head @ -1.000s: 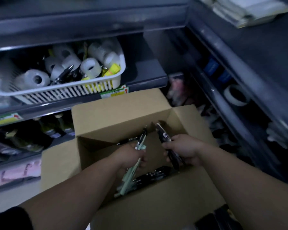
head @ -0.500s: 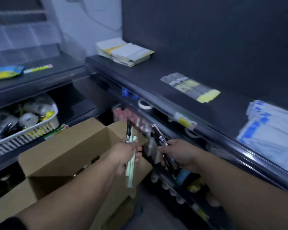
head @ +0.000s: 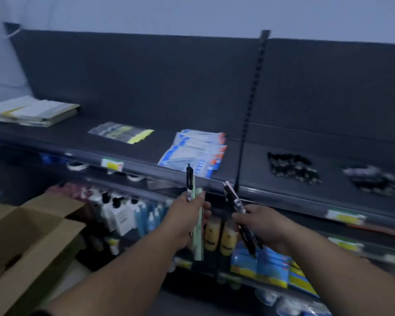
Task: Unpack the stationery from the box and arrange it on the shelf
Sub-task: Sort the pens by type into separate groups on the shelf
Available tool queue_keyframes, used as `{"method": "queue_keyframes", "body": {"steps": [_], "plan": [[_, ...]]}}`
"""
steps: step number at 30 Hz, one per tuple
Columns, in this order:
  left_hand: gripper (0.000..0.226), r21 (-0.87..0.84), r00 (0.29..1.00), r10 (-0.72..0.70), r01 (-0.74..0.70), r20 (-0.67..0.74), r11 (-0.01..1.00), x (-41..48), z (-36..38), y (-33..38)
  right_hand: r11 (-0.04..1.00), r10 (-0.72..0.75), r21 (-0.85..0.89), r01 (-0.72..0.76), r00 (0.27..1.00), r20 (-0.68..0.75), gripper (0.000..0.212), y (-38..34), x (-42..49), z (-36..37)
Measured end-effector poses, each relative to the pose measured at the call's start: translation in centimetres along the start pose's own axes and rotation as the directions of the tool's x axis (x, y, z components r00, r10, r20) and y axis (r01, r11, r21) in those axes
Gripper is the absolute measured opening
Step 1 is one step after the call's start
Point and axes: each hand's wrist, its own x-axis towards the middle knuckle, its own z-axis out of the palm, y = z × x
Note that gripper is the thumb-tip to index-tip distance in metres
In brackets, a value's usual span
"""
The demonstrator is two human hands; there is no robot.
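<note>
Your left hand (head: 187,222) is clamped round a black pen (head: 189,179) and a pale green pack (head: 198,226), both held upright just in front of the top shelf (head: 82,133). Your right hand (head: 262,226) is closed on a bundle of dark pens (head: 234,201), which slants up toward the front edge of that shelf. Carrying the stationery end-up likely keeps each load together and ready to lay flat. The box (head: 27,242) sits below the shelf, toward its left end, with its flaps open.

The shelf is dark, flat and backed by a dark panel, and a slotted upright (head: 253,99) divides it. Stock on it lies in separate groups:
- booklets (head: 32,111) at the left end;
- clear packets (head: 121,133) next along;
- blue-and-white packets (head: 194,151) at the front edge;
- small black items (head: 292,166) past the upright, too blurred to identify.

Bare stretches lie between these groups. Bottles (head: 121,215) fill the tiers below the shelf, and a pale wall rises above it. Lighting is dim.
</note>
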Motion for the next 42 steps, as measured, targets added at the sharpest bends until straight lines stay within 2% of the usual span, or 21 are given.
{"method": "queue_keyframes", "body": {"steps": [7, 10, 14, 20, 24, 26, 30, 35, 42], "plan": [[0.016, 0.06, 0.981, -0.007, -0.005, 0.193, 0.998, -0.6, 12.9, -0.3, 0.959, 0.056, 0.283, 0.027, 0.958, -0.28, 0.015, 5.3, -6.5, -10.2], [0.017, 0.105, 0.96, -0.043, 0.014, 0.277, 0.994, 0.6, 17.2, -0.2, 0.911, 0.096, 0.409, 0.056, 0.935, -0.341, 0.014, 7.2, -7.4, -13.7], [0.016, 0.144, 0.924, -0.084, 0.032, 0.373, 0.989, 3.4, 22.7, 0.2, 0.878, 0.14, 0.47, 0.086, 0.894, -0.426, 0.014, 8.8, -7.3, -18.1], [0.014, 0.174, 0.859, -0.094, 0.006, 0.503, 0.985, 8.4, 30.2, 2.1, 0.815, 0.181, 0.562, 0.141, 0.859, -0.479, 0.018, 9.0, -5.3, -24.7], [0.01, 0.166, 0.83, -0.09, -0.003, 0.551, 0.986, 10.6, 34.2, 3.2, 0.698, 0.222, 0.687, 0.202, 0.851, -0.475, 0.015, 8.9, -3.7, -28.0], [0.008, 0.162, 0.821, -0.103, 0.013, 0.562, 0.987, 11.3, 36.2, 3.2, 0.681, 0.232, 0.704, 0.2, 0.853, -0.467, 0.017, 9.1, -3.0, -29.4], [0.011, 0.166, 0.815, -0.132, 0.045, 0.565, 0.985, 11.8, 40.4, 3.0, 0.697, 0.24, 0.697, 0.169, 0.86, -0.45, 0.018, 10.3, -2.0, -33.0], [0.013, 0.168, 0.846, -0.078, -0.014, 0.527, 0.986, 12.1, 46.0, 3.4, 0.729, 0.192, 0.675, 0.113, 0.913, -0.36, 0.015, 11.8, -1.0, -38.6], [0.011, 0.062, 0.897, -0.105, 0.087, 0.429, 0.994, 12.4, 52.2, 3.7, 0.81, 0.088, 0.586, 0.031, 0.981, -0.173, 0.029, 13.3, 0.4, -47.2]]}}
